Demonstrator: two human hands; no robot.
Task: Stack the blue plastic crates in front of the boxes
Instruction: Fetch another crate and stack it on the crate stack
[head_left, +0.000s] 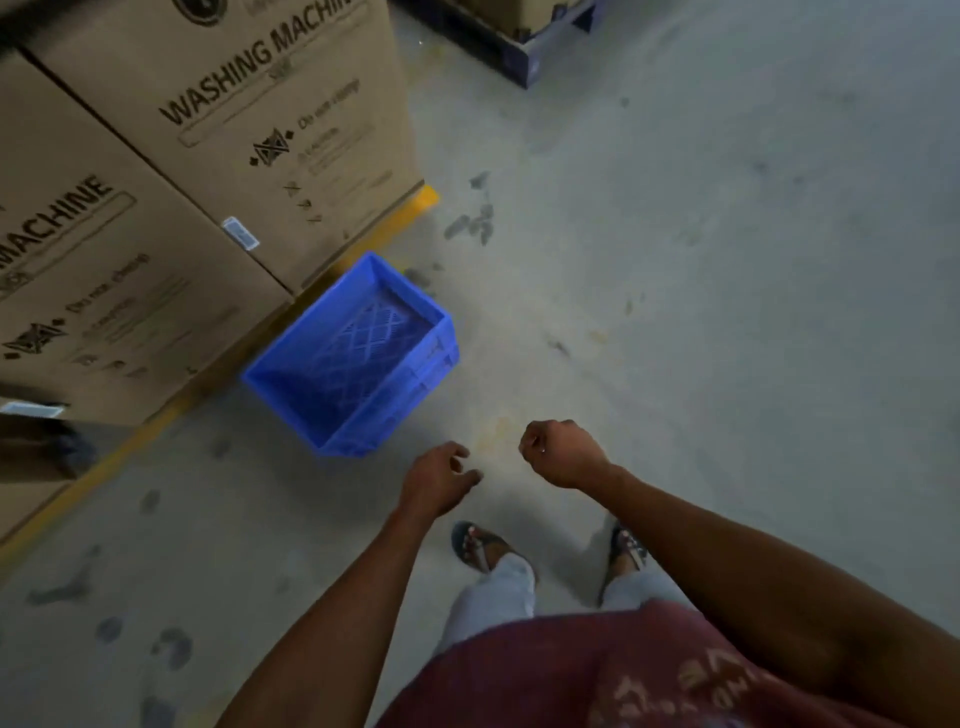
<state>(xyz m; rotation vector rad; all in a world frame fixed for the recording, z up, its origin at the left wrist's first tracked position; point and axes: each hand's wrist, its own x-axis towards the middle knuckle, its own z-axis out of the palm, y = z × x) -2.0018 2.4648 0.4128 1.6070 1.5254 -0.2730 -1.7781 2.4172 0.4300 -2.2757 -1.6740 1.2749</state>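
Both hands are held out empty over the floor: the left hand (439, 480) is loosely open with the fingers curled, the right hand (558, 451) is closed in a fist round nothing that can be seen. Neither touches the crate (350, 353), which is set on the floor just ahead and to the left of them, open side up, its lattice bottom bare. Its long axis is run from the near-left toward the far-right of the view, roughly along the yellow line (135, 439) and the row of boxes (218, 156); its far corner is pointed at the gap between two boxes, and its far long side is kept just beside their foot, though contact cannot be told. Only one crate is seen, or perhaps two already nested, since a second rim seems to be shown on the right wall; blur leaves this unsettled. Several faults may be expected. A next crate could be set down askew to this axis, so that its rim is not seated and the stack is left tilted. The crate could be nudged off its place by a foot, the sandals (478, 545) being near. The stained floor (727, 260) could be slipped on.
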